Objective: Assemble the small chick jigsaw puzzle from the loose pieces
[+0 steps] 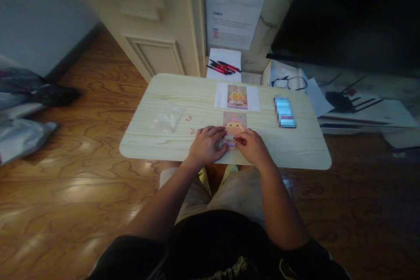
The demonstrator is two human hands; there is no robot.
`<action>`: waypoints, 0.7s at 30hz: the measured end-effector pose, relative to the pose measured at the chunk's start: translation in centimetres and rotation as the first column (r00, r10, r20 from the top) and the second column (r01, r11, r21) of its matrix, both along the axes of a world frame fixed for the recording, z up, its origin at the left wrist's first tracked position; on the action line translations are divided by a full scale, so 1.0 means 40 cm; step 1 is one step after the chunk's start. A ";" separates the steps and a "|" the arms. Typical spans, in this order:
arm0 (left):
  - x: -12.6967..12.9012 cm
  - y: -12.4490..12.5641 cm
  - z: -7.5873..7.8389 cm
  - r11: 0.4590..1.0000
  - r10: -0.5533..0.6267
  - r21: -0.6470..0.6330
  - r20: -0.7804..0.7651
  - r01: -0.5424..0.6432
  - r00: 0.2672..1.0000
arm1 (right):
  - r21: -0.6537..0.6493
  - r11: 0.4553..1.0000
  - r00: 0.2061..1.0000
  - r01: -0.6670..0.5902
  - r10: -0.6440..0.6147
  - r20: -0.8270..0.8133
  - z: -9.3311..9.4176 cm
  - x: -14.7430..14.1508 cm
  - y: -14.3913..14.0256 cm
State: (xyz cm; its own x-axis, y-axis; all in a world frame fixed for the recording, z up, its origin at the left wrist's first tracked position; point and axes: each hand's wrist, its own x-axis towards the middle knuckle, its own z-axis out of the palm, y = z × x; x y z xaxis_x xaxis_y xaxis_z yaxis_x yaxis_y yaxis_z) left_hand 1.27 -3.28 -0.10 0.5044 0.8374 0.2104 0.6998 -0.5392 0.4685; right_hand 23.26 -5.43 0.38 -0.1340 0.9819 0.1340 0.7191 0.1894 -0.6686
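A small colourful picture card (234, 122) with an orange cartoon figure in a pink hat lies near the table's front edge. My left hand (208, 143) rests at the card's left side, fingers and thumb apart, with the fingertips touching its edge. Over the card's lower right part, my right hand (252, 144) has thumb and fingers pinched together. Whatever is between those fingertips is too small to make out. Left of the card lie small pinkish pieces (191, 131). Behind it, a white sheet (253, 98) bears a similar printed picture (237, 96).
A clear plastic bag (169, 118) lies on the left of the pale wooden table (147, 140). A phone (285, 112) with a lit screen is on the right. Several red and black pens (223, 67) rest on paper beyond the back edge. A dark screen (354, 17) overhangs the right.
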 end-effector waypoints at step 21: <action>-0.001 -0.003 0.005 1.000 0.001 0.025 -0.020 -0.001 1.000 | 0.025 0.996 0.995 0.088 -0.087 -0.051 -0.009 0.015 0.002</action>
State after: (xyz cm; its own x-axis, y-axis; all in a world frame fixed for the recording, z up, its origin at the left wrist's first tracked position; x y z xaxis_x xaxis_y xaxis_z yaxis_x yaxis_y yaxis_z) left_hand 1.21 -3.40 0.09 0.5077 0.8326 0.2212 0.7093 -0.5497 0.4412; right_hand 23.85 -5.37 0.03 -0.0402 0.9854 0.1655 0.6995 0.1461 -0.6996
